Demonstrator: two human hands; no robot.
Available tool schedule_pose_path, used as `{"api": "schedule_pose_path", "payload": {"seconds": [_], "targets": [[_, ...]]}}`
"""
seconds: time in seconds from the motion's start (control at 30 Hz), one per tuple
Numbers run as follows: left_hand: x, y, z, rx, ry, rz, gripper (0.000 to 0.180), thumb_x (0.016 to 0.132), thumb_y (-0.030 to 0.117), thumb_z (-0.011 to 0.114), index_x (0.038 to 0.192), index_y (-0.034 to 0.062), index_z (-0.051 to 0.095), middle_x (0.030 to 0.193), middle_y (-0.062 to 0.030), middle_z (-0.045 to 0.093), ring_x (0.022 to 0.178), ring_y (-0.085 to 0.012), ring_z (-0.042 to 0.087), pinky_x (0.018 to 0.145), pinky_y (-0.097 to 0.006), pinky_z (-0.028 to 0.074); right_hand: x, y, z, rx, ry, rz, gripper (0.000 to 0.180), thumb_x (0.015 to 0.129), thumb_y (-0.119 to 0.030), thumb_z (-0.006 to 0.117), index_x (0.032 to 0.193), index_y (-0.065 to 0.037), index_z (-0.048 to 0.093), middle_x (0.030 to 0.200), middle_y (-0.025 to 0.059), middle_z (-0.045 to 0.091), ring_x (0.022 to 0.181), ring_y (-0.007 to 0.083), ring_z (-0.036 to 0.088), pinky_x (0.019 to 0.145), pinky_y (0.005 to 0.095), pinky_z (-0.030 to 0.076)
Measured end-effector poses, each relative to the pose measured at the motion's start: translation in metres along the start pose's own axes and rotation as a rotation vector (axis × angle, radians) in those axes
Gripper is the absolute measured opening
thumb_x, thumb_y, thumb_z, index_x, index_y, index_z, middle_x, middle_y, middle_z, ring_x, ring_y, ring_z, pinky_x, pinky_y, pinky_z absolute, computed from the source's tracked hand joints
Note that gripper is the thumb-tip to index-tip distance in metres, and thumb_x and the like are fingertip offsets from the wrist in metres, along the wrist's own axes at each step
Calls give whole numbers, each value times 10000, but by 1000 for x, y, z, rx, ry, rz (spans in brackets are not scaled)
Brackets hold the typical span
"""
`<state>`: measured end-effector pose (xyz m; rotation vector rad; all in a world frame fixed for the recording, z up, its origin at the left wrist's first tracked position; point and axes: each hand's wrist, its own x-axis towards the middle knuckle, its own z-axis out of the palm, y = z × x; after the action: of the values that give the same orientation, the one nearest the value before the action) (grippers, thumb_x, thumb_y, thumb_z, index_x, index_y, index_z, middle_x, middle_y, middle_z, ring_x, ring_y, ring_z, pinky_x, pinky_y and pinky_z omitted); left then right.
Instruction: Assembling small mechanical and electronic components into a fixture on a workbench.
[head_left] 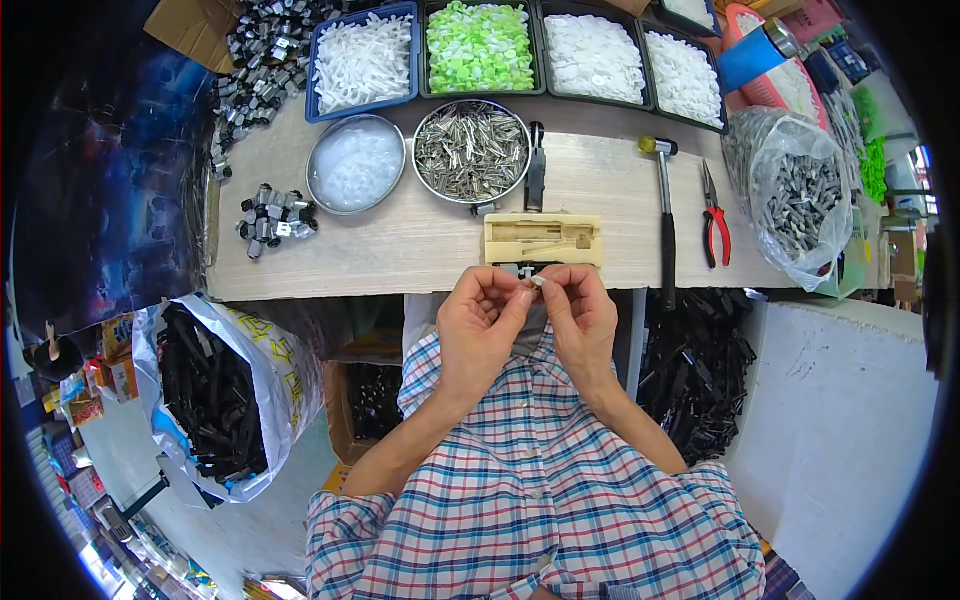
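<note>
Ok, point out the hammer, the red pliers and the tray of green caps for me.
hammer [666, 215]: head view, on the middle of its black handle.
red pliers [717, 232]: head view, on one red grip, below the pivot.
tray of green caps [423, 60]: head view, on the tray's dark left wall.

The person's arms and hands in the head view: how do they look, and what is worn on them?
Both forearms are bare. The left hand and right hand wear no gloves, and no rings or watch are visible. Short sleeves of a plaid shirt, checked in red, blue and white with small white buttons, end near the elbows.
</note>
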<state>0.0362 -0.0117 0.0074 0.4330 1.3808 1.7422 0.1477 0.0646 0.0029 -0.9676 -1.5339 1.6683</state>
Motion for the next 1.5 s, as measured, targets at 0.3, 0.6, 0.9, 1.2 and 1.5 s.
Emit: {"api": "schedule_pose_path", "payload": {"seconds": [0.3,0.6,0.9,1.2,1.5], "targets": [[0,5,-1,-22,5,-34,217,919,-55,696,1100,-14,582,971,-47,650,859,-57,630,777,-177,541,4,8,-7,-495,-24,-616,162,877,49,681,1016,13,606,979,138,676,817,222,689,713,299,553],[12,13,-27,52,-270,-242,199,932,-12,698,1100,-2,592,955,-33,661,863,-57,642,773,-193,535,14,-23,-40,-404,-532,-170,157,847,41,705,961,0,606,918,90,624,815,217,625,741,315,513],[15,9,-13,746,-97,397,129,904,13,708,1026,7,667,1004,-95,727,904,-230,719,789,-299,558,46,-16,-42,-816,-273,-600,174,782,49,706,904,-21,603,855,119,614,792,316,604,694,393,479],[11,-20,-23,1214,-326,905,179,816,132,762,953,49,680,1140,-79,722,1249,-321,599,1099,-558,403,47,-8,-37,-966,-339,-615,149,794,-27,734,884,-54,619,845,98,594,767,316,573,688,404,449],[1,-26,-24,1360,-383,946,163,879,153,641,1000,56,691,1243,-98,699,1320,-323,554,1135,-561,361,47,-3,-38,-954,-338,-646,166,781,-21,739,909,-49,638,836,89,592,759,299,567,680,401,448]]}}
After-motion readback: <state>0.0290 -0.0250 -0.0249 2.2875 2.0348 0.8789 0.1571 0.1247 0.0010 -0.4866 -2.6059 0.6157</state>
